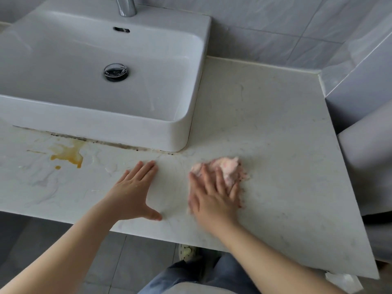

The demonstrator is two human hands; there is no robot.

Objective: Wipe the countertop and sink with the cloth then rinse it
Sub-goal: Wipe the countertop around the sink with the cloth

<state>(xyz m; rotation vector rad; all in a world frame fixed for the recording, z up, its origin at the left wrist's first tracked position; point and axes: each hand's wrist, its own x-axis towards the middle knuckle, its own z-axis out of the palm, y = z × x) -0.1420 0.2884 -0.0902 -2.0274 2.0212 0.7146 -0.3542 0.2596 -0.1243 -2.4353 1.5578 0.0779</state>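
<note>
Cloth (228, 168) lies under right hand (214, 198) fingers (219, 179) (pink, bunched).

Grey tiled wall (275, 28), grey floor tiles (131, 257)

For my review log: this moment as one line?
right hand presses cloth on countertop | left hand flat | orange stain unwiped

A chrome faucet (126, 6) stands at the top edge of view, with grey wall tiles (275, 28) running off to its right. Well in front of the faucet and to its left lies an orange stain (69, 154), and a dark line of grime (118, 144) runs between the two. Far to the faucet's right stands a white fixture (369, 149), cut off by the picture's edge.
</note>
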